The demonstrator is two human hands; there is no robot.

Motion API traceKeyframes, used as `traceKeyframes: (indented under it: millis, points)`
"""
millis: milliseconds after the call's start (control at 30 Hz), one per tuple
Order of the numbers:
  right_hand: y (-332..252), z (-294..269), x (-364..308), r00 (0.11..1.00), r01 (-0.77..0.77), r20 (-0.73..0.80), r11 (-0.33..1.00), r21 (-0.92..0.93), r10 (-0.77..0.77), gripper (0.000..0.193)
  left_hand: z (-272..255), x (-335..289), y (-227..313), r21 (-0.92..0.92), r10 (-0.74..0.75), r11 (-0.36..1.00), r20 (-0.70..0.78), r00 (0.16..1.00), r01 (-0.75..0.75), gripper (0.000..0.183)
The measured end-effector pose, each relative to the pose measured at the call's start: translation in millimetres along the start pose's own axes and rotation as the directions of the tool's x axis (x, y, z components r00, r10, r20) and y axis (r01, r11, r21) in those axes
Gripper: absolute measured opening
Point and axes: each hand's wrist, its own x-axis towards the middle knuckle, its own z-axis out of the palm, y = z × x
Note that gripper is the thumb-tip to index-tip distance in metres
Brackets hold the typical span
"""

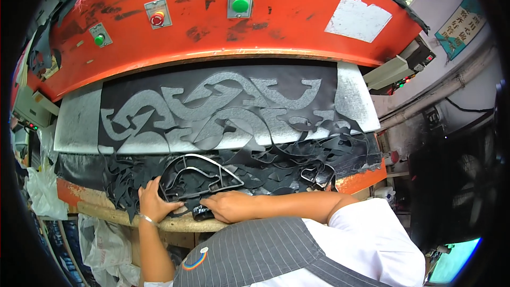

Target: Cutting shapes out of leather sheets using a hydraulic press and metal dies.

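My left hand (153, 202) rests at the near edge of the press bed, thumb and fingers spread apart, against dark scraps beside a curved metal cutting die (211, 166). My right hand (229, 207) reaches across to the left, its fingers closed on a small black piece (201, 212) with pale marks. The die lies just beyond both hands, on tangled black offcuts (127, 178). Behind it, a black sheet (319, 69) with curved cut-out shapes lies on a whitish cutting board (353, 93).
The orange press head (292, 26) spans the far side, with green buttons (240, 5) and a red button (157, 18). Another metal die (317, 177) lies right among scraps. Plastic bags (101, 247) hang below the bed's wooden edge. A dark fan (470, 180) stands at right.
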Motion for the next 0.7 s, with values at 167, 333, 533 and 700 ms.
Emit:
traceKeyframes:
  millis: [167, 333, 533, 700]
  points:
    - [42, -96, -36, 0.913, -0.38, -0.019, 0.866, 0.325, 0.407, 0.034, 3, -5, 28, -0.074, -0.116, 0.991, -0.005, 0.993, 0.115, 0.096]
    - [148, -199, -64, 0.565, -0.653, -0.445, 0.706, 0.275, 0.695, 0.026, 13, -19, 43, -0.076, -0.185, 0.982, -0.167, 0.968, 0.174, 0.099]
    - [232, -263, -90, 0.539, -0.709, -0.559, 0.697, 0.102, 0.63, 0.025, 20, -13, 56, -0.092, -0.215, 0.975, -0.152, 0.965, 0.203, 0.1]
    - [230, -266, -106, 0.686, -0.601, -0.553, 0.797, -0.065, 0.473, 0.045, 18, -9, 58, -0.108, -0.238, 0.969, -0.141, 0.961, 0.224, 0.101]
